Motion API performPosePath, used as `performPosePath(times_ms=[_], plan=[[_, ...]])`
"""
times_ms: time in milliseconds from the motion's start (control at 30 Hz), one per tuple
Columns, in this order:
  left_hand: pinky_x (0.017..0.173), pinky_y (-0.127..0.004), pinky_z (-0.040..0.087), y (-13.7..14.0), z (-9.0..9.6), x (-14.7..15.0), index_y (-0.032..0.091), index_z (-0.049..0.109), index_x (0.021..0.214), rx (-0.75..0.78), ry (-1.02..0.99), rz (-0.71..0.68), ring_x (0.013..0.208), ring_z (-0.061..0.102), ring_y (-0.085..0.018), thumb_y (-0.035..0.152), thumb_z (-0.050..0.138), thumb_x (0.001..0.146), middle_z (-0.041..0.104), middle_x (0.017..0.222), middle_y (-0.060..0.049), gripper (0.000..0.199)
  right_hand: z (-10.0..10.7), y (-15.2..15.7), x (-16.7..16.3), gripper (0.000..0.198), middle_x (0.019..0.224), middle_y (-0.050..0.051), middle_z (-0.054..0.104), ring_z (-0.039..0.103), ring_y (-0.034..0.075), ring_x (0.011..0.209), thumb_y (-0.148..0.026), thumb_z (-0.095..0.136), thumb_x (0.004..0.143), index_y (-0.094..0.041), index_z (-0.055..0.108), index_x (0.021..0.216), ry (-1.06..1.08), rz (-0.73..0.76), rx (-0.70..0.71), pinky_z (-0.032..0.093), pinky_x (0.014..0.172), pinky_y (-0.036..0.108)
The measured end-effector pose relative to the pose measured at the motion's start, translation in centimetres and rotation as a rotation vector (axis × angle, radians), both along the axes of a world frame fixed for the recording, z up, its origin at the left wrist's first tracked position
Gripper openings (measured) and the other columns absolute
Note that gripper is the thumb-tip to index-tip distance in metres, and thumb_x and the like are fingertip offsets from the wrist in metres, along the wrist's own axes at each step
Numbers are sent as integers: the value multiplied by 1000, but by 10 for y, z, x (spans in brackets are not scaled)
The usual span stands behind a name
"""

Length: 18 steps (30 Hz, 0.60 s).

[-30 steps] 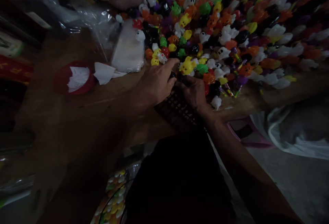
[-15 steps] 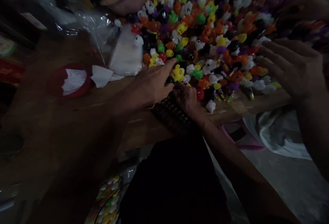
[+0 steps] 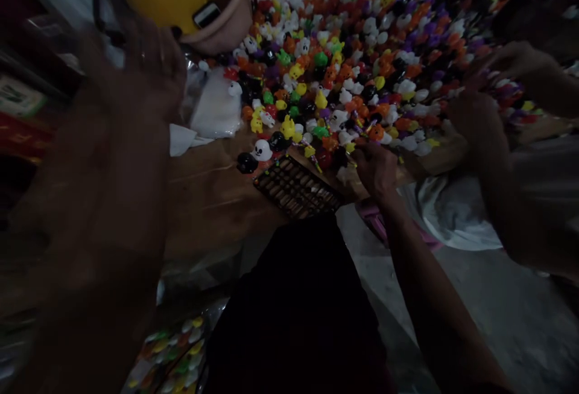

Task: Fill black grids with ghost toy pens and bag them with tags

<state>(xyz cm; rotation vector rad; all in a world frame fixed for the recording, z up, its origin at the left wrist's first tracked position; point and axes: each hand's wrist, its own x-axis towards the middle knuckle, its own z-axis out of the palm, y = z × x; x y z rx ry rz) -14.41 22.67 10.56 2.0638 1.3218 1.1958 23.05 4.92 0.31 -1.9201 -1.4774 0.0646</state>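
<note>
My left hand (image 3: 154, 68) is raised at the left, blurred and dark, with fingers and thumb apart and nothing visible in it. At the front edge of a heap of small plastic animal and ghost figures (image 3: 321, 98), my right hand (image 3: 377, 168) is curled with its fingertips together. A yellow star topper (image 3: 350, 148) on a striped stick lies against those fingertips; what they pinch is unclear. Left of this hand lies a dark slotted tray (image 3: 298, 189). A white ghost figure (image 3: 261, 150) and a black figure (image 3: 246, 163) sit at the tray's far left edge.
Clear plastic bags (image 3: 217, 107) lie beside the heap, near a white paper (image 3: 181, 139). Behind them stands a pink and yellow container (image 3: 217, 29). A co-worker's hands (image 3: 479, 116) reach into the heap from the right. A bag of colourful pieces (image 3: 172, 352) is below the table (image 3: 212, 195).
Both hands have come away from the tray, the left up and leftward, the right over to the heap's edge. Ghost and black figures now show at the tray's edge.
</note>
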Motion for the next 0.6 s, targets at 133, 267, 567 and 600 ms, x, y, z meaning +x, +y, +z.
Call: performPosePath(times_ms=[133,267,567,600], plan=[[99,-51,59,-92,-79,3,28,47,136,-340,-253,327,129,61,-24,75,26,100,64,138,0,63,-20,6,21,23,103,15,77,69,26,88,-19,57,86,-15,78,95,-166,110,-142,49,76,34],[95,-47,60,-179,-145,30,21,59,128,-362,-81,200,115,68,-26,56,60,90,70,127,-7,51,-20,21,29,25,94,15,77,68,26,84,-18,55,86,-14,79,93,-259,212,-271,49,74,32],[107,-50,50,-167,-188,58,21,75,111,-105,142,233,115,66,-33,51,55,96,72,116,-12,40,-5,32,34,28,96,14,78,67,21,76,-17,57,84,-11,80,98,-170,300,-414,45,69,29],[103,-48,52,-164,-188,58,21,76,109,-110,148,229,111,67,-32,51,53,96,73,114,-12,40,-5,32,33,24,91,13,77,66,21,74,-21,60,85,-11,79,94,-136,269,-384,44,68,29]])
